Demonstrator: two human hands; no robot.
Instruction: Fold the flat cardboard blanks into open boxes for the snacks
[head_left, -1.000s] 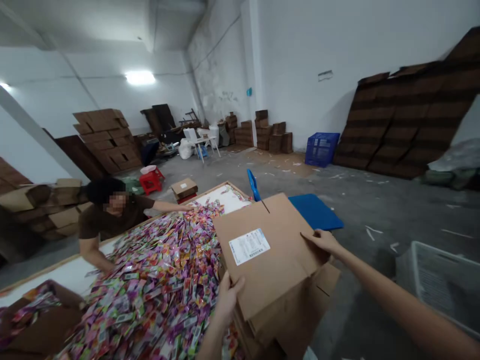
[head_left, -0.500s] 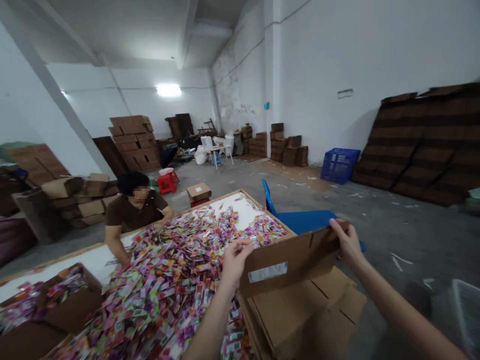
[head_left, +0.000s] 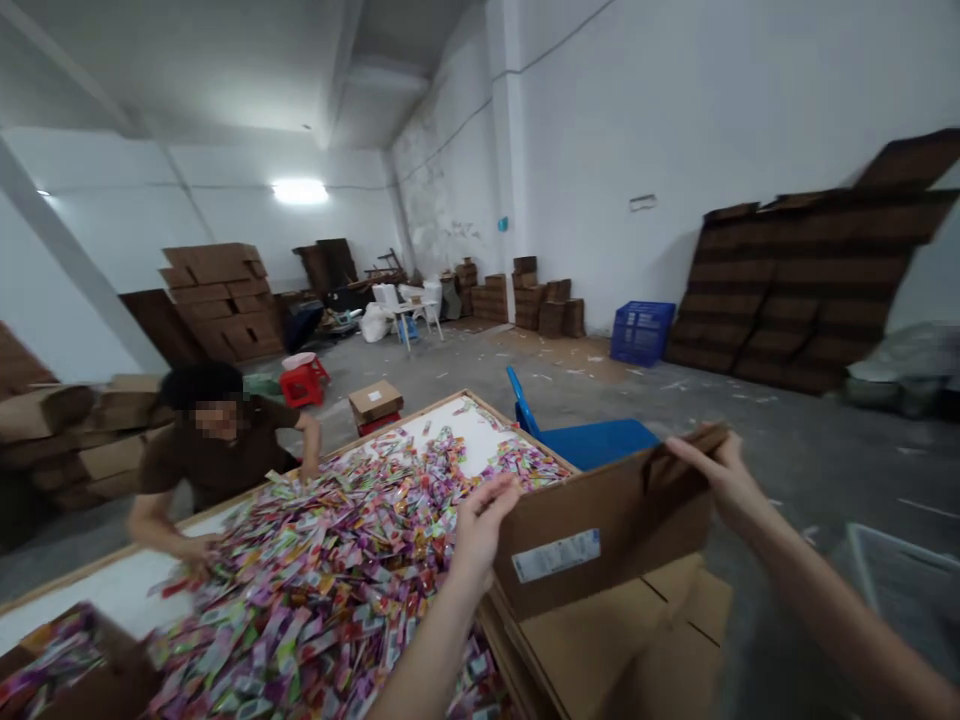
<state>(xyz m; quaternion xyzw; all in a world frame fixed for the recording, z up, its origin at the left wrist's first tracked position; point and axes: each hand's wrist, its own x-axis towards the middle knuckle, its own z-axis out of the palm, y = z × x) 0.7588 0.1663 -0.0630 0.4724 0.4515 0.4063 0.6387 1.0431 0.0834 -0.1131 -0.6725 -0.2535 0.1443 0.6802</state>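
Observation:
A brown cardboard box [head_left: 652, 520] with a white printed label [head_left: 556, 556] on its upright panel is between my hands. My left hand [head_left: 484, 525] is closed at the panel's left upper corner, fingers pinched together. At the right end my right hand [head_left: 720, 480] grips a folded part of the cardboard, thumb on the near side. Below the panel lie more flat cardboard pieces [head_left: 592, 640]. Left of my hands, a heap of small colourful packets [head_left: 337, 570] covers much of the white tabletop [head_left: 90, 590].
Across the table a person [head_left: 217, 450] has both hands at the packets. An open carton [head_left: 124, 675] holding packets stands at lower left. A blue chair [head_left: 592, 440] is beyond the box. A clear plastic bin [head_left: 892, 590] sits at right; stacked cartons [head_left: 780, 290] line the wall.
My view has turned to the right. The box panel has tilted, and its right end is now folded over in my right hand. The person's hands have moved among the packets.

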